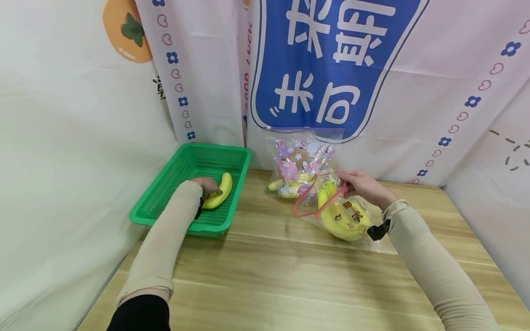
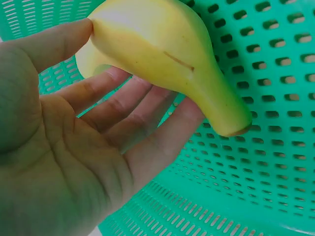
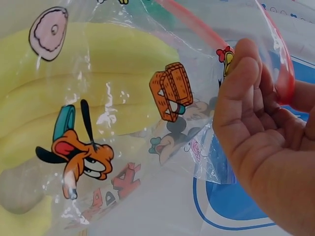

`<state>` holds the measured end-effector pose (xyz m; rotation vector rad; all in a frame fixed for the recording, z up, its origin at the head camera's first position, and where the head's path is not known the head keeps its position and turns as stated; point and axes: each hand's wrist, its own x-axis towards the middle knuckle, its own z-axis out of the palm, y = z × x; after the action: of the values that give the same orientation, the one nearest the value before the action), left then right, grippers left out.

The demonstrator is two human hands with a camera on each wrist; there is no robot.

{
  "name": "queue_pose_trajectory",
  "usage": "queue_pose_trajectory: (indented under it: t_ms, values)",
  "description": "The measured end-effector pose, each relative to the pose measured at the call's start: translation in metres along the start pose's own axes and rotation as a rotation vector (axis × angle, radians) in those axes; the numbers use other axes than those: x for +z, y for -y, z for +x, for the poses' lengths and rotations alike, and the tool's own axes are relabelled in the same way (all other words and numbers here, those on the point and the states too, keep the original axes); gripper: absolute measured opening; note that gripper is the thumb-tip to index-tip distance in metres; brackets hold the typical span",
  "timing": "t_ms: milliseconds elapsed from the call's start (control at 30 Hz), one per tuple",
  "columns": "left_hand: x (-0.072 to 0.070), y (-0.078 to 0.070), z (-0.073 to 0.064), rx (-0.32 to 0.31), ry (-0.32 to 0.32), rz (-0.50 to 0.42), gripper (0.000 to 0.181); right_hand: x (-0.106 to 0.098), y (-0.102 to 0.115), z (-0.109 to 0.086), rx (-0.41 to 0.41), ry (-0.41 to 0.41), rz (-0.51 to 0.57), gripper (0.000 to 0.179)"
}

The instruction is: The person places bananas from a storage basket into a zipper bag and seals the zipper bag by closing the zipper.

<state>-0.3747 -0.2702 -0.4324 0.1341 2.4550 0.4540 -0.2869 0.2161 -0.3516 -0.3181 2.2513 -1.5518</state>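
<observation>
A green plastic basket [image 1: 237,202] with slotted walls sits on the left of the table, holding a yellow banana [image 1: 223,195]. My left hand [image 1: 208,185] reaches into it and holds that banana, thumb on one side and fingertips on the other, as the left wrist view shows; its stubby green-tinged end sticks out past the fingers. To the right, my right hand [image 1: 364,185] pinches the red-edged mouth of a clear printed zip bag [image 1: 307,214]. The mouth gapes towards the left. Inside the bag lies a bunch of bananas [image 1: 341,223], seen through cartoon prints.
Behind, against the cloth backdrop [image 1: 211,82], a second clear bag [image 1: 290,168] with pink and purple prints stands upright, with yellow fruit in its bottom. The wooden table [image 1: 265,280] runs to the cloth walls at the back and sides.
</observation>
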Motion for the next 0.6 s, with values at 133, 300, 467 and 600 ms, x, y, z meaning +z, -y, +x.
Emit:
queue_pose_trajectory:
  t_ms: [133,300,467,600]
  values:
    - [0.005,-0.018,-0.029,-0.003,-0.02,0.027,0.048,0.001,0.001,-0.001,-0.003,0.004,0.006,0.037]
    - [0.009,-0.021,-0.025,-0.011,-0.003,0.036,0.038,0.002,0.002,-0.003,-0.006,0.004,0.01,0.039]
    - [0.011,-0.027,-0.027,-0.034,0.009,0.019,0.035,0.001,0.002,-0.005,-0.014,0.008,0.013,0.041]
    - [0.007,-0.025,-0.019,-0.038,0.043,-0.023,0.036,0.001,0.003,-0.006,-0.019,0.008,0.013,0.041]
